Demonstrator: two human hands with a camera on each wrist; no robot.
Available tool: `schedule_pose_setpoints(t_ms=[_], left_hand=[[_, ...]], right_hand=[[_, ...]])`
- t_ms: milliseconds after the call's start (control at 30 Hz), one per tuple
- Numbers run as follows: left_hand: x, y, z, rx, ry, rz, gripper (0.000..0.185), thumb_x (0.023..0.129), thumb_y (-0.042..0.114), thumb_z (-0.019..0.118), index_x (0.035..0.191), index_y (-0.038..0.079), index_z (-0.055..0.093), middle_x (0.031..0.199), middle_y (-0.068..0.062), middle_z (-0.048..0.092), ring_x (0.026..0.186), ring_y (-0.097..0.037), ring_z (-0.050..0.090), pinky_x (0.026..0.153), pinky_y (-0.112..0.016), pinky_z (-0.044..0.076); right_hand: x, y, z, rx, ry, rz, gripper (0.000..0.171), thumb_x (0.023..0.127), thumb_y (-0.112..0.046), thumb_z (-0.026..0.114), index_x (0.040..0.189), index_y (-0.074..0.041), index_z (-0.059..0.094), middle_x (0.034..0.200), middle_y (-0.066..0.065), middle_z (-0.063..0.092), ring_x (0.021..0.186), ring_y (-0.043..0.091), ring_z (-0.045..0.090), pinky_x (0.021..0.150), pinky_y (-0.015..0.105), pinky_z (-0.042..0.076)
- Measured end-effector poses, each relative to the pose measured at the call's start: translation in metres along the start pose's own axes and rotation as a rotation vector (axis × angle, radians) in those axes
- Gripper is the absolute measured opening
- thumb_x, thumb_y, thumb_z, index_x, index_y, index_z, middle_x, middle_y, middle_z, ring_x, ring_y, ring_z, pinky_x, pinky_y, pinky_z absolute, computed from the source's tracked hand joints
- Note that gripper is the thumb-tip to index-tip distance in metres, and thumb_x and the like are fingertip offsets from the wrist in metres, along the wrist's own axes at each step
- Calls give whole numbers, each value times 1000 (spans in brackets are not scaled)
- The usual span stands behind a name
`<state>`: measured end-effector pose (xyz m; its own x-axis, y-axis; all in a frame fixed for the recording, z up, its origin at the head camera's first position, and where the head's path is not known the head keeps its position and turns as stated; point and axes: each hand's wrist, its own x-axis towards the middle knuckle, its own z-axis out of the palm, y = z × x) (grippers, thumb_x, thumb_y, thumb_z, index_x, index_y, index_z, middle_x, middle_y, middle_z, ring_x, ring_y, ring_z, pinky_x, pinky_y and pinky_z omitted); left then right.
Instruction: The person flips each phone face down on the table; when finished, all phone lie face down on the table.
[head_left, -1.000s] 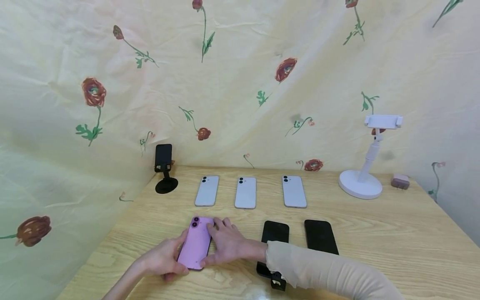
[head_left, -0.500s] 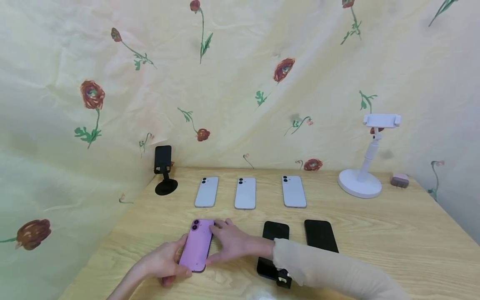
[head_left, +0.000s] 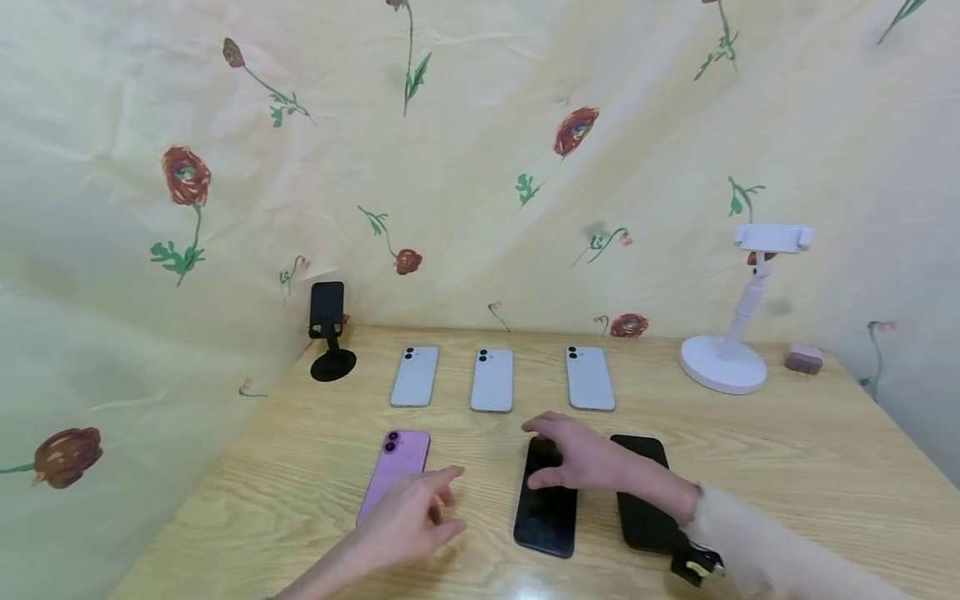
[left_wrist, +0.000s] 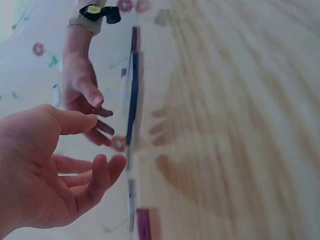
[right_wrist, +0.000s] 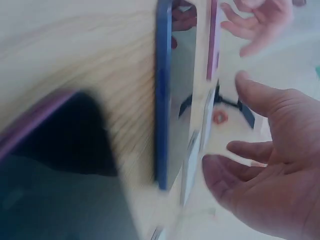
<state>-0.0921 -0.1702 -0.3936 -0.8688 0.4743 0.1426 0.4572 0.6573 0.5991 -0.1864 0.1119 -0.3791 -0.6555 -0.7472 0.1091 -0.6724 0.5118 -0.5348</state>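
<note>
A purple phone (head_left: 396, 467) lies camera side up at the left of the front row. My left hand (head_left: 408, 521) hovers beside its lower part with relaxed, slightly bent fingers and holds nothing. Over the upper half of the middle phone (head_left: 546, 521), which lies black screen up, my right hand (head_left: 581, 456) spreads thumb and fingers. In the right wrist view that phone shows a blue edge (right_wrist: 162, 100), apart from the fingers. Another phone (head_left: 645, 518), also screen up, lies partly under the right forearm.
Three white phones (head_left: 415, 377) lie camera side up in a back row on the wooden table (head_left: 787, 467). A black phone stand (head_left: 333, 364) is at back left, a white stand (head_left: 723, 364) at back right beside a charger plug (head_left: 804, 359). Flowered cloth hangs behind.
Both hands have let go of the purple phone, which stays on the table. The right hand has moved right over the middle phone; the left hand has shifted right.
</note>
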Motion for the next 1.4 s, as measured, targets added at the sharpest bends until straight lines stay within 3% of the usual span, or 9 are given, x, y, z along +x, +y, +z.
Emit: schedule_pose_setpoints(t_ms=[133,267,367,500,800,1133,1400], left_hand=[[10,8,16,105,-35,8,77,84,26,81,147,1,46,116,-5,63,78,1,54,68,-22,49],[20,14,27,164,-75,26,88,83,34,82,154,6,38,133,-7,54,86,-3,55,76,-29,51],[27,17,34,190,-95,37,93,82,37,82,156,8,34,145,-12,46,108,-15,59,89,-38,51],[35,19,43,201,-118,41,97,81,39,84,158,13,30,151,-18,39,132,-33,46,98,-49,47],[48,26,54,229,-184,53,103,79,42,85,160,15,27,153,-19,35,135,-32,42,98,-42,47],[53,31,60,226,-189,100,99,80,40,84,158,10,31,152,-19,36,130,-31,43,99,-36,45],[57,31,63,189,-202,64,93,84,37,82,158,11,32,157,-19,29,134,-40,41,103,-44,43]], right_hand=[[-25,9,-10,-29,18,117,80,83,-31,84,141,10,47,141,28,46,127,45,45,94,54,46],[-39,13,-10,-67,31,158,88,79,-32,87,143,10,45,143,30,43,130,51,39,97,59,42],[-44,16,-7,-125,37,157,92,74,-36,89,142,10,46,141,30,46,127,51,41,97,65,38],[-48,18,-1,-196,26,175,103,67,-46,91,142,9,47,139,27,49,123,48,42,95,69,33],[-48,20,7,-262,13,242,111,60,-53,92,143,7,48,136,24,53,120,45,42,95,67,29],[-49,22,10,-276,24,229,110,59,-54,92,140,8,51,135,23,54,118,43,43,96,67,28],[-50,23,11,-274,41,210,107,59,-55,91,138,8,53,134,20,55,116,42,44,95,67,29]])
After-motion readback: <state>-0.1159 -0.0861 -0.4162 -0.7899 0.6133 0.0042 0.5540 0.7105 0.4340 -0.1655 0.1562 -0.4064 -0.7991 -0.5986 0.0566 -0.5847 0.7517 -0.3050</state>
